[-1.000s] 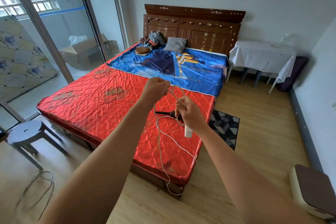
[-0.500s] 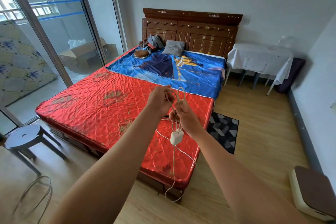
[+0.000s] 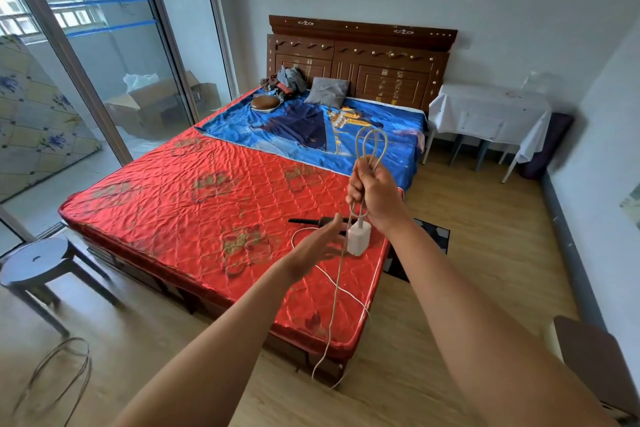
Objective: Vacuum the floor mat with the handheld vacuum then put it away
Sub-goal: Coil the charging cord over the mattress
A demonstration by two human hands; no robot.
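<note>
Grips in the right hand (image 3: 375, 196) the looped white cable (image 3: 370, 146), with its white plug (image 3: 358, 241) hanging just below. Holds the left hand (image 3: 320, 246) open, fingers relaxed, just beside the plug. Behind, on the red mattress (image 3: 194, 204), the dark handheld vacuum (image 3: 308, 221), partly hidden; beside the bed, the floor mat (image 3: 434, 237).

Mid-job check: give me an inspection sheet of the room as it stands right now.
Surface: red mattress, wooden floor around it.
Job's things: floor mat beside the bed, partly hidden; dark tool, likely the vacuum, lying on the mattress.
Clutter: clothes and pillow at the headboard.
Grippers: right hand grips the looped white cable; left hand open beside the charger plug.
Cables: white cable trails over the mattress edge to the floor; wire loop on the floor by the stool.
Surroundings: glass door, cloth-covered table.
</note>
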